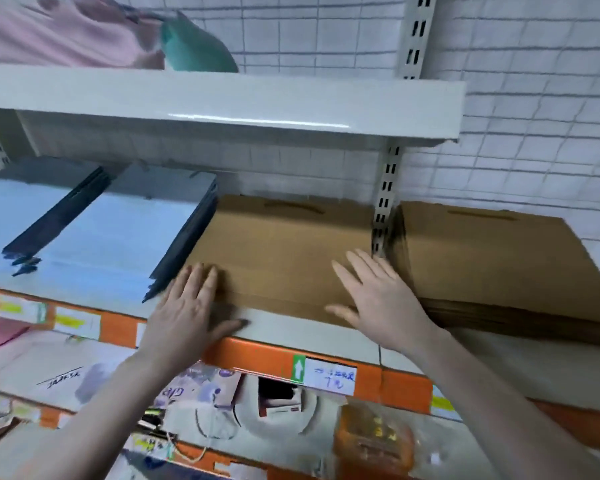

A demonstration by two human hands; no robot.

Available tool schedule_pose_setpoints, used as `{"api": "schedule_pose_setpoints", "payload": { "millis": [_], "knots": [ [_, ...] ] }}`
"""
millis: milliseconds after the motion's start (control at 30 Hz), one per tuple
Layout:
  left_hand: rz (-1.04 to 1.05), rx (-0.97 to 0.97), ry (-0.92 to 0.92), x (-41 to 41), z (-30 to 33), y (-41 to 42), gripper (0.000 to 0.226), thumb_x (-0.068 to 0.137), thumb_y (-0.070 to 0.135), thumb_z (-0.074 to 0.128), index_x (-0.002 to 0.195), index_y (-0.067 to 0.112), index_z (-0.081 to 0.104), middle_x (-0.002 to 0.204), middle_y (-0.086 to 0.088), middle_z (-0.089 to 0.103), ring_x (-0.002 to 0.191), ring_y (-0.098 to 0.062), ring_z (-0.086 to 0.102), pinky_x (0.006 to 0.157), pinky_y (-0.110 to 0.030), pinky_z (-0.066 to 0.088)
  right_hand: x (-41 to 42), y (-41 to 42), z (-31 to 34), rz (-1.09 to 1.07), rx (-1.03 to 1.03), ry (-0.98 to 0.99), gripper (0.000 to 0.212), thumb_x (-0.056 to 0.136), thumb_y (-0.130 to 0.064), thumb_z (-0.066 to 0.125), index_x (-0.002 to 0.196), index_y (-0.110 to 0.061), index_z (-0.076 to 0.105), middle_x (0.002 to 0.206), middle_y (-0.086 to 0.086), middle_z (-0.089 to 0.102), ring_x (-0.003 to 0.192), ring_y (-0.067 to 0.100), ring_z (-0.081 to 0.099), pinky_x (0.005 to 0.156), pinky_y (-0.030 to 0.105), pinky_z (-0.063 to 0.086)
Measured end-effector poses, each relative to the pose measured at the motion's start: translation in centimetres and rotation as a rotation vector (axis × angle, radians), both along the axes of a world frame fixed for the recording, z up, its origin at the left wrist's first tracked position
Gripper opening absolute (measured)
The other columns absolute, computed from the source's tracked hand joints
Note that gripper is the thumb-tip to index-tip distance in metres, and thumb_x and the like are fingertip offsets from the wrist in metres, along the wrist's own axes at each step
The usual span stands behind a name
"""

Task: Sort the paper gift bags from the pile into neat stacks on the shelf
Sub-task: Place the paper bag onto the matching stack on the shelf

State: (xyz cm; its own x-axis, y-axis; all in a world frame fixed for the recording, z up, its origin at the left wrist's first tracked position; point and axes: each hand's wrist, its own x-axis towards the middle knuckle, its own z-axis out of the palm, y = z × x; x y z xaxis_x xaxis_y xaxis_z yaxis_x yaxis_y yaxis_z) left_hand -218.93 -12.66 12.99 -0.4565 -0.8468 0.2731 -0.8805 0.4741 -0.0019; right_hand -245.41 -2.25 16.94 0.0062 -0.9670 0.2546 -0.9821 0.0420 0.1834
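Head view: both hands, left hand and right hand, are lying flat with fingers spread on the brown bag stack at the shelf front edge.

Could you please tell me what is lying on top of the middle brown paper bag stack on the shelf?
Both hands lie flat on the middle brown bag stack: left hand at its front left corner, right hand near its right edge. The paper beneath the palms is covered.

Both hands lie flat on the brown bag stack near the shelf front edge: left hand, right hand.
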Motion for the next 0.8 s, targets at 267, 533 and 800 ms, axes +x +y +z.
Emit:
{"api": "schedule_pose_setpoints", "payload": {
  "millis": [267, 533, 800],
  "knots": [
    [-0.145, 0.16, -0.058, 3.3, 0.0, -5.3, 0.103, 0.084, 0.077, 0.007, 0.127, -0.005, 0.053, 0.127, -0.034, 0.051, 0.113, -0.051, 0.054, 0.085, -0.058, 0.049, 4.4, -1.9, 0.1, -0.026, 0.199, 0.147, 0.087, 0.089, -0.067, 0.032, 0.152, -0.018, -0.004, 0.158, 0.012, -0.009, 0.146, 0.023, -0.008, 0.116, 0.039, -0.006],
    [-0.15, 0.233, 0.144, 2.1, 0.7, -5.9, 0.093, 0.083, 0.066, 0.037, 0.151, 0.015, -0.002, 0.156, -0.023, -0.005, 0.14, -0.037, 0.023, 0.107, -0.042, 0.032, 4.6, -2.7, 0.2, -0.152, 0.212, 0.024, 0.078, 0.092, -0.06, 0.036, 0.152, -0.024, 0.002, 0.159, 0.008, 0.004, 0.146, 0.021, 0.007, 0.117, 0.034, 0.005],
    [-0.159, 0.276, 0.24, 1.0, 1.3, -8.0, 0.085, 0.088, 0.056, 0.047, 0.152, 0.02, 0.005, 0.157, -0.019, 0.002, 0.129, -0.042, 0.039, 0.101, -0.042, 0.037, 4.2, -4.0, 0.6, -0.219, 0.182, -0.13, 0.076, 0.09, -0.053, 0.049, 0.151, -0.026, 0.013, 0.157, 0.007, 0.015, 0.144, 0.021, 0.014, 0.115, 0.034, 0.015]
  ]
}}
